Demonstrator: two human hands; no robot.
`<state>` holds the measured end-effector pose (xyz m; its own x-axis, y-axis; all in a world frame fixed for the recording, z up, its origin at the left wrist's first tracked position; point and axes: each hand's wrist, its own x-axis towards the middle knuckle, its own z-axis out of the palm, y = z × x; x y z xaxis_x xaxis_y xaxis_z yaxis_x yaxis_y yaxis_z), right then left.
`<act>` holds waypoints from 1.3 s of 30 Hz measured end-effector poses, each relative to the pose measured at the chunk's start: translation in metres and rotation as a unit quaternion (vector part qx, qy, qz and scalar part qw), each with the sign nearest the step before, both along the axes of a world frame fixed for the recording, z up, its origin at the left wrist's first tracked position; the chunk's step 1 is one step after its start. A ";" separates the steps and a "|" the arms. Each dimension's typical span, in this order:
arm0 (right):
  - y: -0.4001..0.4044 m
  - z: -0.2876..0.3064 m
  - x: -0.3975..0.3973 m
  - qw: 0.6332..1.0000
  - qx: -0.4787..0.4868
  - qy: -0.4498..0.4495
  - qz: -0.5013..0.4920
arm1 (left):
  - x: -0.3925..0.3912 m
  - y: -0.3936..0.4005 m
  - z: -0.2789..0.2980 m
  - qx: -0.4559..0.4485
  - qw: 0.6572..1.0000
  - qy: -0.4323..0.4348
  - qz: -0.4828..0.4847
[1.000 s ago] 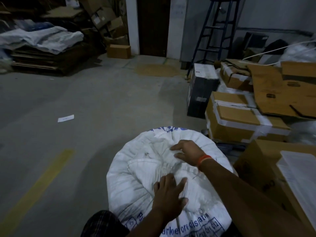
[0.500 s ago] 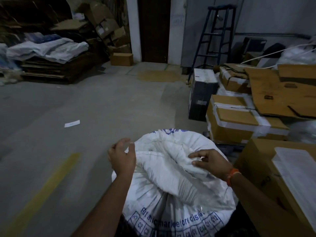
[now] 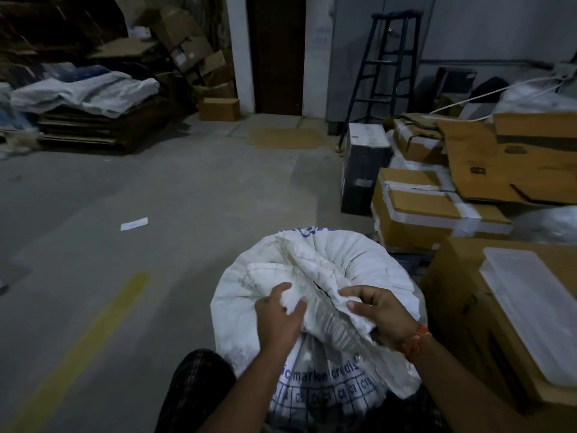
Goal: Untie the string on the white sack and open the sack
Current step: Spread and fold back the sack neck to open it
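A full white woven sack point(image 3: 352, 260) with blue print stands upright on the floor right in front of me. Its gathered top lies loose in folds, and a narrow dark slit shows between them. My left hand point(image 3: 279, 314) pinches the left fold of the sack mouth. My right hand point(image 3: 379, 314), with an orange band at the wrist, grips the right fold. No string is visible on the sack top.
Taped cardboard boxes point(image 3: 434, 214) are stacked close on the right, one brown box point(image 3: 468, 307) touching the sack's side. A blue stepladder point(image 3: 384, 67) stands by the far wall. Open concrete floor point(image 3: 175, 207) with a yellow line lies to the left; flattened cardboard and sacks point(image 3: 87, 95) are piled far left.
My left hand came in from the sack's left rim to the middle folds. My right hand closed on the right fold. A slit has appeared between the folds.
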<state>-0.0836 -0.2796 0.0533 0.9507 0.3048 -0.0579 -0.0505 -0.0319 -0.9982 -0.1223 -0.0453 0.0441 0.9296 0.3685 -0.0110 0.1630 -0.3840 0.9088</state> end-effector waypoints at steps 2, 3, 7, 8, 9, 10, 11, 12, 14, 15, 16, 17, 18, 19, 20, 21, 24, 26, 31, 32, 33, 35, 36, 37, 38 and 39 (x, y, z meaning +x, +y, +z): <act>-0.001 -0.003 -0.002 1.000 0.000 0.002 -0.009 | -0.001 -0.016 0.006 0.001 0.998 0.013 -0.058; 0.000 -0.003 -0.003 1.000 0.003 0.004 -0.012 | 0.000 -0.023 0.010 0.008 0.996 0.016 -0.082; 0.004 0.000 -0.006 0.999 0.037 0.012 -0.017 | 0.017 -0.044 0.023 0.038 0.988 0.039 -0.142; 0.004 0.000 -0.005 0.999 0.040 0.013 -0.022 | 0.022 -0.047 0.023 0.041 0.987 0.051 -0.148; 0.004 0.002 -0.005 0.999 0.042 0.016 -0.028 | 0.027 -0.049 0.024 0.041 0.986 0.063 -0.150; 0.004 0.002 -0.004 0.998 0.042 0.019 -0.038 | 0.031 -0.050 0.022 0.039 0.985 0.073 -0.150; 0.003 0.002 -0.003 0.998 0.041 0.021 -0.044 | 0.035 -0.049 0.020 0.040 0.985 0.081 -0.149; 0.003 0.002 -0.003 0.998 0.035 0.023 -0.049 | 0.037 -0.048 0.018 0.049 0.985 0.081 -0.147; 0.000 0.001 -0.002 0.998 0.015 0.014 -0.051 | 0.040 -0.045 0.012 0.058 0.987 0.057 -0.139; -0.001 0.001 -0.003 0.999 -0.002 0.006 -0.053 | 0.040 -0.042 0.009 0.045 0.989 0.043 -0.132; -0.002 0.001 -0.004 0.998 -0.019 -0.002 -0.058 | 0.039 -0.040 0.007 0.033 0.991 0.030 -0.128; -0.003 0.001 -0.004 0.998 -0.030 -0.010 -0.062 | 0.037 -0.038 0.004 0.020 0.992 0.019 -0.126; -0.004 0.001 -0.004 0.997 -0.037 -0.017 -0.069 | 0.033 -0.035 0.000 0.006 0.992 0.010 -0.129; -0.006 0.000 -0.005 0.996 -0.040 -0.022 -0.075 | 0.029 -0.032 -0.004 -0.006 0.991 0.003 -0.132; -0.007 0.000 -0.005 0.995 -0.042 -0.025 -0.082 | 0.024 -0.028 -0.008 -0.013 0.991 -0.001 -0.131; -0.009 -0.001 -0.005 0.995 -0.046 -0.028 -0.086 | 0.019 -0.025 -0.013 -0.015 0.992 -0.007 -0.126; -0.014 -0.004 -0.007 0.992 -0.084 -0.040 -0.085 | -0.003 -0.013 -0.026 -0.006 0.996 -0.030 -0.081; -0.017 -0.009 -0.009 0.990 -0.105 -0.041 -0.085 | -0.018 -0.006 -0.037 -0.003 0.998 -0.037 -0.046; -0.034 -0.025 -0.008 0.980 -0.158 -0.052 -0.113 | -0.053 0.010 -0.058 0.008 0.999 -0.033 -0.020; -0.039 -0.026 -0.007 0.977 -0.169 -0.054 -0.119 | -0.058 0.014 -0.062 0.016 0.999 -0.029 -0.016; -0.045 -0.027 -0.005 0.974 -0.183 -0.058 -0.123 | -0.063 0.018 -0.065 0.029 0.999 -0.022 -0.014; -0.057 -0.028 0.001 0.969 -0.204 -0.057 -0.129 | -0.070 0.026 -0.068 0.059 0.998 0.004 -0.021; -0.065 -0.029 0.005 0.966 -0.214 -0.053 -0.133 | -0.071 0.029 -0.070 0.075 0.997 0.020 -0.025; -0.073 -0.029 0.009 0.962 -0.229 -0.051 -0.138 | -0.073 0.032 -0.072 0.092 0.995 0.039 -0.028; -0.081 -0.029 0.015 0.956 -0.251 -0.050 -0.146 | -0.075 0.034 -0.074 0.103 0.992 0.065 -0.029; -0.090 -0.030 0.021 0.947 -0.276 -0.050 -0.154 | -0.077 0.037 -0.076 0.110 0.989 0.094 -0.026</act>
